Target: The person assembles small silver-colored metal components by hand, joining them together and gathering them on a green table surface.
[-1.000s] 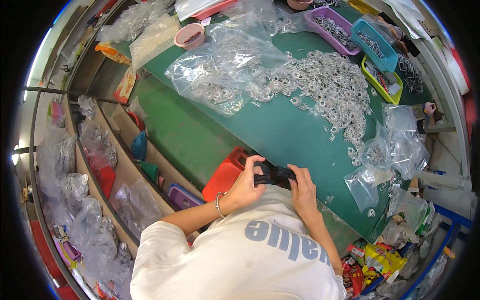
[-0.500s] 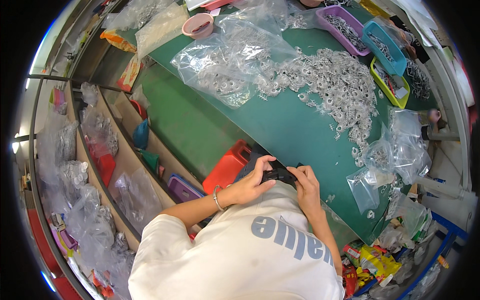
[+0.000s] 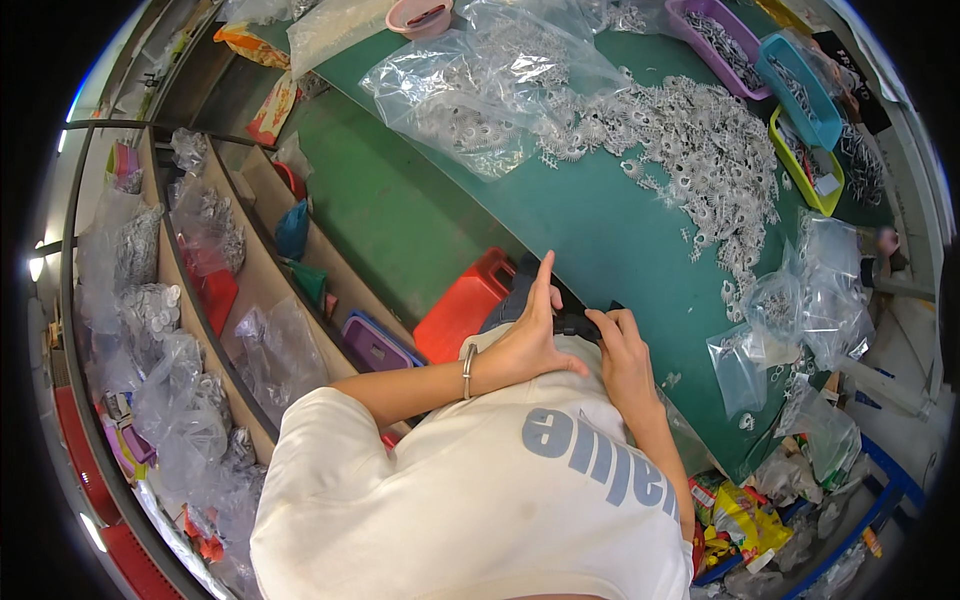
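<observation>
At my waist, by the near edge of the green table [image 3: 590,235], is a small black object [image 3: 577,325], partly hidden by my hands; its kind cannot be made out. My right hand [image 3: 627,365] has its fingers curled on the right end of it. Beside its left end, my left hand [image 3: 528,345] is open, with the fingers stretched upward and the thumb spread apart. A metal bangle [image 3: 468,371] circles my left wrist. On the table beyond lies a wide heap of small silvery metal pieces [image 3: 690,150], partly under clear plastic bags [image 3: 480,135].
Purple [image 3: 680,8], blue [image 3: 825,130] and yellow-green [image 3: 824,200] bins of metal parts stand at the far right. Clear bags [image 3: 835,290] lie below them. A red plastic container [image 3: 465,310] stands left of my waist. Shelves [image 3: 255,370] with bagged parts line the left.
My left hand has let go of the black object and its fingers have straightened upward. My right hand stays on it. The view has shifted slightly, so the table sits higher and farther right.
</observation>
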The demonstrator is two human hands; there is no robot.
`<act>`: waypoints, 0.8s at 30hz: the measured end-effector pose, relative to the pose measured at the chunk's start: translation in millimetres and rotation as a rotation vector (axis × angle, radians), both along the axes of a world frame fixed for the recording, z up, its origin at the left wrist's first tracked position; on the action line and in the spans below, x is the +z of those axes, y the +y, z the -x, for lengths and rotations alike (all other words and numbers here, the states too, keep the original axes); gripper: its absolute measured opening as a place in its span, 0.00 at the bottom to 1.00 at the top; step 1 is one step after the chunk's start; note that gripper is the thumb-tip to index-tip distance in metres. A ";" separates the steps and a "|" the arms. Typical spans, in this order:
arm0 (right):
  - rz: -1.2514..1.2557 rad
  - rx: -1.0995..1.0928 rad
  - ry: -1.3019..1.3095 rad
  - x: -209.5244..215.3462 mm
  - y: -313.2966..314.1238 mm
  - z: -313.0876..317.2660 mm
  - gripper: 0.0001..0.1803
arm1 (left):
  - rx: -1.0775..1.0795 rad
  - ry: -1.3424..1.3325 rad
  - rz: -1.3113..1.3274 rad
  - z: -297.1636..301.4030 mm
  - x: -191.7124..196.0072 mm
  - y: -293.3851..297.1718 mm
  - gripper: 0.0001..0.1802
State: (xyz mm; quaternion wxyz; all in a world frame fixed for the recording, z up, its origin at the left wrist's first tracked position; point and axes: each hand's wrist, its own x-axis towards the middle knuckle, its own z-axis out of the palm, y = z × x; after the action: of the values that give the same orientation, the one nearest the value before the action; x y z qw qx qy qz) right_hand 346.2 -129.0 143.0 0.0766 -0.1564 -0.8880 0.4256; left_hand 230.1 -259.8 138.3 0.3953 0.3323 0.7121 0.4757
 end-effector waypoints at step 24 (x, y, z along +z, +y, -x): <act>0.086 0.065 -0.102 -9.2 4.6 -2.1 0.28 | 0.013 -0.112 0.088 12.6 -3.2 1.8 0.25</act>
State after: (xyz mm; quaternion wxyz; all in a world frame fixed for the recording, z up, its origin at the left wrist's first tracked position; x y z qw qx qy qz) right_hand 348.3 -124.4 133.8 0.0105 -0.1522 -0.8764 0.4569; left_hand 217.5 -258.0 135.1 0.4457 0.2828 0.7111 0.4645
